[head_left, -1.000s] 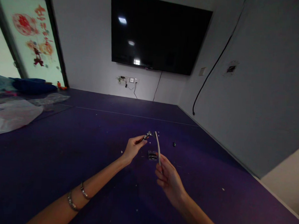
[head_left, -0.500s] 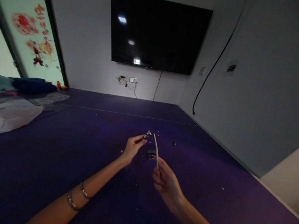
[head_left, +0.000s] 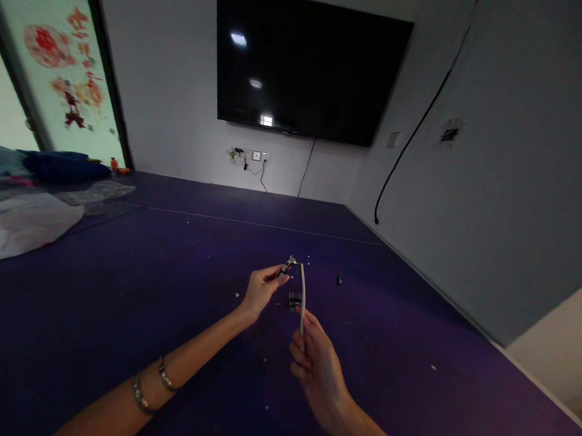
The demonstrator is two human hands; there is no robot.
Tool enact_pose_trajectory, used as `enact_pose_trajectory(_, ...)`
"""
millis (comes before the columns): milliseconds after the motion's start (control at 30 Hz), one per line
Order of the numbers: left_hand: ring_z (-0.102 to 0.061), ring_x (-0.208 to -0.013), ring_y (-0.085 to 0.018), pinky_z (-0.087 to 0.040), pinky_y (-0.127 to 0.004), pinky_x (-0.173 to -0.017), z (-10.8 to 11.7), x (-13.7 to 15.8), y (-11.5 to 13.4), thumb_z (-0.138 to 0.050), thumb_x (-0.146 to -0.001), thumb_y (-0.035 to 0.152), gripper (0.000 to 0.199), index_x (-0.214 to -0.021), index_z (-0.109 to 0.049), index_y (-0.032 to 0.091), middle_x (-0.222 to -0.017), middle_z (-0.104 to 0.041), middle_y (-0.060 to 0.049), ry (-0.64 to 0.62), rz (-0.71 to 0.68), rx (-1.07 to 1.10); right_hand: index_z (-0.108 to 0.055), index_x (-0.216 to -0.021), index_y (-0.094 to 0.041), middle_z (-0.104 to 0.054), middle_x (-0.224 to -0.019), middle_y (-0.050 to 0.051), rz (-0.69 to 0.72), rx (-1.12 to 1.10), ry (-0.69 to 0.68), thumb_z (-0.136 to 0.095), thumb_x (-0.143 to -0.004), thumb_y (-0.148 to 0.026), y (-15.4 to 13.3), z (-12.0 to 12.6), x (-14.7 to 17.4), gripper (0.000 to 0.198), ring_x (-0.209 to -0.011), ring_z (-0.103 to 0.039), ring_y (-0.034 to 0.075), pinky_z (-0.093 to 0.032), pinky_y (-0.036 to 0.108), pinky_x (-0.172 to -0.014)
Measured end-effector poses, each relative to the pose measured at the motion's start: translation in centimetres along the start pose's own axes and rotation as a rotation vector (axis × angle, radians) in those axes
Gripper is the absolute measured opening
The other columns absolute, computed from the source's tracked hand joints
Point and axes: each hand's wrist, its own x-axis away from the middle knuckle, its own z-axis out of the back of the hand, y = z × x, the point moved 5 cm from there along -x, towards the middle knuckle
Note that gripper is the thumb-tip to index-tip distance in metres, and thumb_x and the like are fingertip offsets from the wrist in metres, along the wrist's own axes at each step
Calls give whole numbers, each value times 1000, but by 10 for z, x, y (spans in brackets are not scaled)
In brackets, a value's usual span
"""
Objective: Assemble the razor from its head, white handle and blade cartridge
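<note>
My left hand [head_left: 262, 291] is closed around a small silver-headed tool [head_left: 286, 266] with a dark handle; its exact kind is too small to make out. My right hand [head_left: 319, 359] grips the lower part of a thin, pale, slightly curved strip [head_left: 303, 293], which stands nearly upright. The tool's head sits right at the strip's top end; whether they touch I cannot tell. Just behind the strip, a small clear case [head_left: 294, 301] with dark pieces in it lies on the purple surface, partly hidden by the strip and my right fingers.
A small dark object [head_left: 339, 280] lies to the right on the purple surface [head_left: 191, 356], with several white scraps scattered about. Plastic bags [head_left: 32, 224] and dark blue cloth [head_left: 64, 166] lie at left. A black cable [head_left: 417, 127] hangs along the right wall, and a television [head_left: 309, 66] is wall-mounted ahead.
My right hand has shifted slightly left and down, and the strip now stands more upright. My left hand, with the tool, has moved a little to the right.
</note>
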Motion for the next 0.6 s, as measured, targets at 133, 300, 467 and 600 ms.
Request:
enact_pose_trajectory(133,-43,-52,-8,-31,-21,-51,0,0,-3,-70,-62,27,32,-92,-71,15,-68,-65,-2,-1,2,-3,-48,-92,-22,-38,-53,-10,35,-26,-7,-65,-69,-37,-5,-4,-2,33,-37,-21,0,-5,16,-37)
enact_pose_trajectory(300,-41,-53,-7,-30,-21,-50,-2,0,-7,-69,-62,26,33,-93,-70,14,-68,-63,-2,-22,26,28,-47,-99,-23,-39,-54,-9,-20,19,16,-63,-70,-39,12,-3,3,37,-37,-22,1,-5,16,-37)
enact_pose_trajectory(467,-40,-51,-6,-29,-19,-48,-1,-3,-10,-62,-71,32,38,-104,-64,13,-64,-56,1,-91,-10,20,-49,-98,-21,-39,-52,-9,-39,98,-39,-61,-70,-39,13,-6,7,35,-36,-20,1,-6,17,-36)
enact_pose_trajectory(600,-46,-51,-7,-31,-18,-45,0,-6,-10,-54,-78,38,40,-109,-54,12,-67,-56,0,-151,1,68,-52,-75,-17,-33,-45,-9,81,203,-59,-55,-73,-43,-36,-4,-13,27,-35,-20,2,-9,18,-35)
